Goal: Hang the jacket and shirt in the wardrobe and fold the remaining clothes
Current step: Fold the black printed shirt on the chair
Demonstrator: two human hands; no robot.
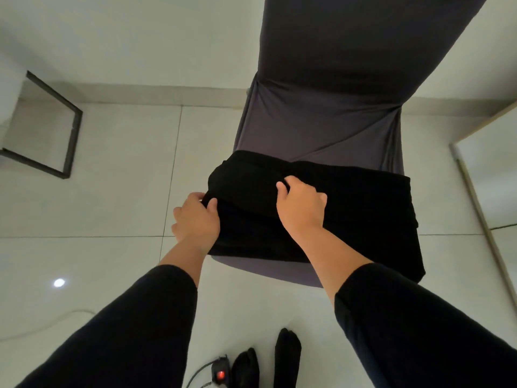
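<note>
A black garment [349, 208] lies partly folded on the seat of a chair with a grey cover [321, 127]. Its right part hangs over the seat's right edge. My left hand [195, 217] grips the garment's left edge, thumb on top. My right hand [300, 204] rests on the upper fold near the middle, fingers curled into the cloth. No jacket, shirt or wardrobe interior shows in this view.
The chair stands on pale floor tiles against a white wall. A black metal frame [67, 135] stands at the left. A mirrored door edge [475, 208] runs down the right. A power strip with a red light [221, 375] and my feet in dark socks [288, 357] are below.
</note>
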